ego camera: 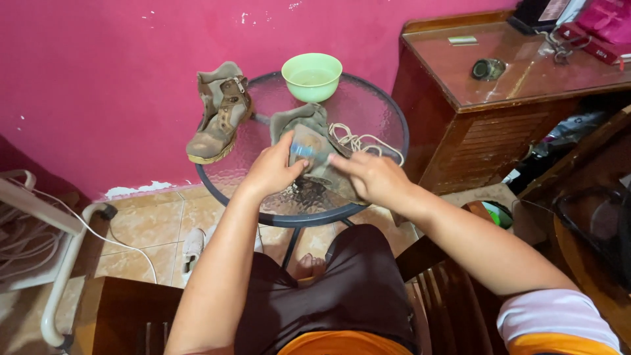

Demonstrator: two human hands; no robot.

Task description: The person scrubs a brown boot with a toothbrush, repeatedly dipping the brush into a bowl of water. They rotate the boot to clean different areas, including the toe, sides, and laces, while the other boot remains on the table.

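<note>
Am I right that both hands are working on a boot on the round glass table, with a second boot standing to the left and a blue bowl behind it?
Not quite: the bowl is pale green, not blue, as the head view shows. The rest holds: the left hand and right hand work on a boot on the round glass table, with the second boot standing to the left.

Probably a lived-in home room: pink wall, tiled floor, wooden cabinet (cluttered top), round glass table.
</note>
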